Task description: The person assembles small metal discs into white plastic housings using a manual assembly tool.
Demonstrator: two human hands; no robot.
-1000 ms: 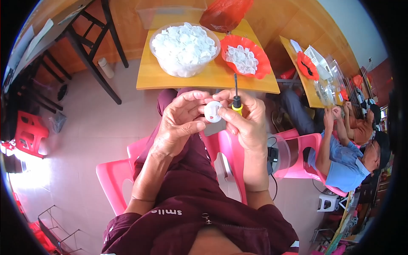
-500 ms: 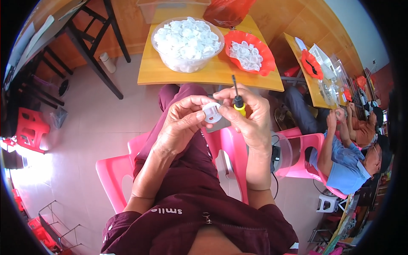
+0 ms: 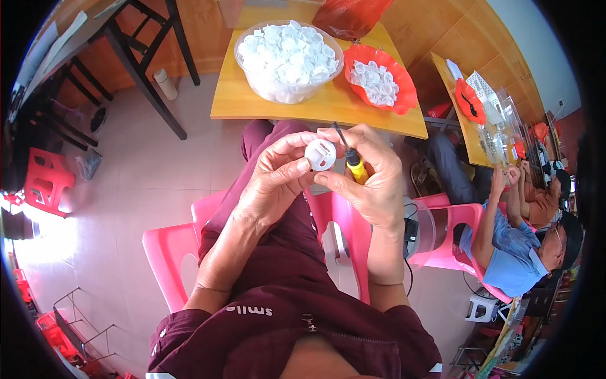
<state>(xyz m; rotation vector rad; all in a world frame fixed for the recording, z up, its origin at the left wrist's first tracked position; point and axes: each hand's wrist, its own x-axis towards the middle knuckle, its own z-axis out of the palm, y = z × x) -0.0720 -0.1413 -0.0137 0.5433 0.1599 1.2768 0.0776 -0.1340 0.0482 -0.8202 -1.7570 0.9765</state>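
Pinching white disc (image 3: pixel 320 155), left fingers (image 3: pixel 291 170) narrowly parted; right fingers (image 3: pixel 341 184) round screwdriver (image 3: pixel 356 168)

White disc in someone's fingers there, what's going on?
A person's left hand holds the disc between thumb and fingers. The right hand, close beside it, grips a yellow-handled tool. On the table ahead stand a clear bowl heaped with white pieces and a red dish holding more.

- I see the disc (image 3: pixel 320 155) left of the tool (image 3: pixel 357 169).
- Beyond both, on the table (image 3: pixel 230 100): bowl (image 3: pixel 278 92) left, dish (image 3: pixel 406 95) right.
- Behind the dish, a bag (image 3: pixel 352 20).
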